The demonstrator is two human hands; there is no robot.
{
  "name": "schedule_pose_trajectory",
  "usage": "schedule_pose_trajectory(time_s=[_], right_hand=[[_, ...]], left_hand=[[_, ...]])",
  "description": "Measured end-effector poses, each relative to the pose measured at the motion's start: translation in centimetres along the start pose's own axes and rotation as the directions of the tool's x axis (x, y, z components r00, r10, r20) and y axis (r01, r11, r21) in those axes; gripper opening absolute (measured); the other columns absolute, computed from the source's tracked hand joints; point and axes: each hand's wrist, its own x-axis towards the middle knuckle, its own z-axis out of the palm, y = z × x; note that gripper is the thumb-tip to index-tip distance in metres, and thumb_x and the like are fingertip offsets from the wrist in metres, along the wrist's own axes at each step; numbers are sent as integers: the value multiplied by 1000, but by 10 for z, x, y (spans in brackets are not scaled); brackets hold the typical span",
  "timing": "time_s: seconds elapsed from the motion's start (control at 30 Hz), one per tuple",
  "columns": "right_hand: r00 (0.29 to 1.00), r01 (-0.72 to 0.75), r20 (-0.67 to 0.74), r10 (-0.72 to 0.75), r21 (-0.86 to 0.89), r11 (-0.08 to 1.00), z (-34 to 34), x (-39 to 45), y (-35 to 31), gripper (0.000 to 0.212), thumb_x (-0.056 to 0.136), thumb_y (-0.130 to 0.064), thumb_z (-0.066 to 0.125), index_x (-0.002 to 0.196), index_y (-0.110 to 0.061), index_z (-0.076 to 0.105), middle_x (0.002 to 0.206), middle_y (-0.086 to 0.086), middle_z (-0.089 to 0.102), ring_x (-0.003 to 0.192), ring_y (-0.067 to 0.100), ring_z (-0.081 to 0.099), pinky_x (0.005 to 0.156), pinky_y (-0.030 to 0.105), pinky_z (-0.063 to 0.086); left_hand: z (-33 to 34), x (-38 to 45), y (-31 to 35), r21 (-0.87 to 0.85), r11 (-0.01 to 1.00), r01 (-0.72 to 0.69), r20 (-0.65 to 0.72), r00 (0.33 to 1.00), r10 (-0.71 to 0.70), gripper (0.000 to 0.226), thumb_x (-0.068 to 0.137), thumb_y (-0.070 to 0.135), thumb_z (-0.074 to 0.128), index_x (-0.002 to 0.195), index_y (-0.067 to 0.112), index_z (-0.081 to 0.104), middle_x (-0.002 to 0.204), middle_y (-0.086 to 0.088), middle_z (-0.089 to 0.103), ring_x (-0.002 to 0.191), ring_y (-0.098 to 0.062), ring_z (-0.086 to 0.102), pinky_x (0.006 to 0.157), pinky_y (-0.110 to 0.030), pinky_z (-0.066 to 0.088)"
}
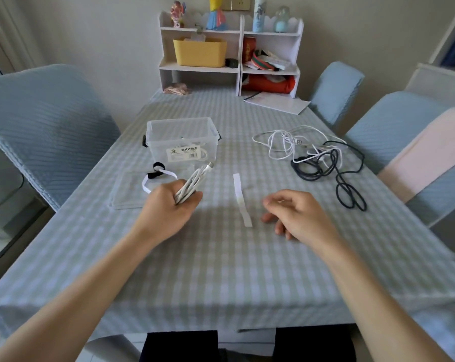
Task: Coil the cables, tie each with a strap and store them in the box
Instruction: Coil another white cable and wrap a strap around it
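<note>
My left hand (168, 207) grips a coiled white cable (193, 182) whose plug end sticks up toward the clear plastic box (182, 138). A loose white strap (242, 199) lies flat on the cloth between my hands. My right hand (297, 214) hovers just right of that strap, fingers loosely curled, holding nothing. A tangle of white cable (286, 143) and dark cable (333, 168) lies at the right. More straps, black (158, 167) and white (153, 180), lie left of the coil beside the clear lid (128, 190).
The table (221, 270) wears a checked blue-green cloth. Blue-covered chairs stand at the left (43, 126) and right (393, 131). A white shelf unit (231, 53) with a yellow bin stands at the far end, papers (278, 101) beside it.
</note>
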Motion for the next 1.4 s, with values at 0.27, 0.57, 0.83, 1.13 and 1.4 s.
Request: schedule_pose_trajectory(time_s=[0.27,0.57,0.83,1.13,1.4], right_hand=[[960,277,57,-275,-358,892,9,16,4,24,82,-38,77,103,-28,70,91,-17,68,78,-5,60,70,14,42],[959,285,142,-247,-510,811,24,56,-8,57,86,-49,70,131,-17,56,117,-3,60,109,16,57,87,26,41],[986,168,30,-167,-318,933,38,91,-13,18,82,-36,77,72,-22,70,65,-11,65,65,7,61,66,29,52],[998,62,-12,-65,490,870,34,76,-25,14,91,1,66,84,-5,55,77,13,72,68,23,74,63,28,59],[997,50,-74,-4,632,773,45,72,-31,15,93,-14,68,81,-10,60,77,3,70,71,14,68,64,25,55]], left_hand=[[10,3,7,20,999,34,22,999,-34,46,94,28,62,61,16,33,47,9,32,44,-11,27,43,-23,26],[8,3,8,9,1000,28,14,1000,-28,46,97,28,59,65,5,35,51,1,33,44,-9,30,43,-20,27],[6,10,4,-130,980,152,32,988,-149,48,96,29,60,67,-2,39,56,-7,38,51,-17,31,52,-31,27],[10,21,12,-274,934,229,102,973,-208,36,90,49,65,82,15,74,51,3,49,49,-12,40,50,-26,32],[27,25,30,-290,928,234,258,953,-160,41,79,33,79,65,1,58,53,-4,44,51,-18,36,50,-28,29]])
